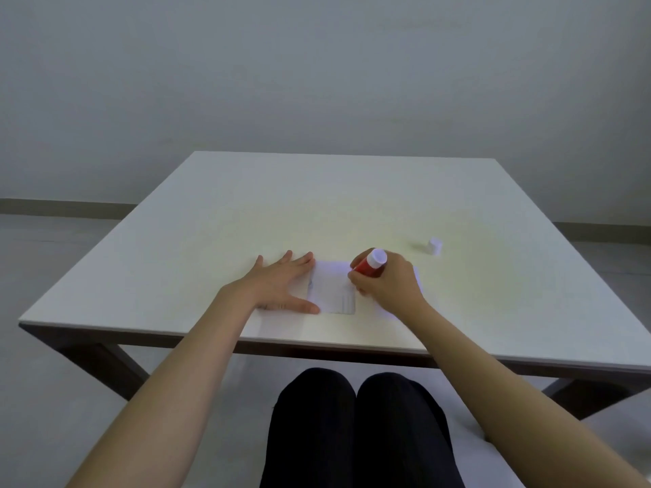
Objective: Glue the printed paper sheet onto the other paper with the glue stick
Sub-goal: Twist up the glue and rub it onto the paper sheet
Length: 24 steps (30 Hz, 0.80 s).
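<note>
A small printed paper sheet (333, 292) with faint grey lines lies near the table's front edge. It rests on a larger white paper (417, 276), which is hard to tell from the tabletop. My left hand (281, 287) lies flat, fingers spread, along the printed sheet's left edge. My right hand (385, 281) grips a red glue stick (370, 265) with a white end up, tilted, its lower end down at the sheet's right side. The stick's tip is hidden by my fingers.
The glue stick's white cap (435, 246) stands alone to the right, beyond my right hand. The white table (317, 199) stretches away to a grey wall. My knees in dark trousers (355, 427) show below the front edge.
</note>
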Available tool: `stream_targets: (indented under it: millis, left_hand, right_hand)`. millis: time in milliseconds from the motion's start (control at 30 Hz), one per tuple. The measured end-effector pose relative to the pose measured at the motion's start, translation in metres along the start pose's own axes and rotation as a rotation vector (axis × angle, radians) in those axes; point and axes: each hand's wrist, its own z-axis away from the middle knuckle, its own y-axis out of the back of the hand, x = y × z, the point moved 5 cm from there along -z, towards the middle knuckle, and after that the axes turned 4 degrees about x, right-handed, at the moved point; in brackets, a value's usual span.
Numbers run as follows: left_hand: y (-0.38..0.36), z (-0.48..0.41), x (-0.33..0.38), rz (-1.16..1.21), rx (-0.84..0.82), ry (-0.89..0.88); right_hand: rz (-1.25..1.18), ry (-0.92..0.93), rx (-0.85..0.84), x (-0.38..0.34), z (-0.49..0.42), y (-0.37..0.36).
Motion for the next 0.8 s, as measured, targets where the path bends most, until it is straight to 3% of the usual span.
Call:
stream_targets:
  millis: [167, 333, 500, 700, 800]
  left_hand:
    - [0.0, 0.001, 0.002, 0.053, 0.018, 0.017]
    - [0.001, 0.001, 0.002, 0.024, -0.006, 0.003]
    - [0.0, 0.0, 0.0, 0.045, 0.007, 0.001]
    - [0.0, 0.002, 0.0, 0.042, -0.005, 0.002]
    - [0.0, 0.003, 0.001, 0.056, 0.003, -0.003]
  right_hand:
    - [-0.008, 0.132, -0.216, -0.006, 0.022, -0.021]
    - [-0.071, -0.034, 0.002, 0.008, -0.003, 0.001]
    - [-0.005, 0.117, -0.136, 0.006, 0.015, -0.009]
    - [-0.162, -0.023, 0.049, 0.014, -0.002, 0.012]
    - [-0.224, 0.016, 0.025, 0.008, 0.0, 0.008]
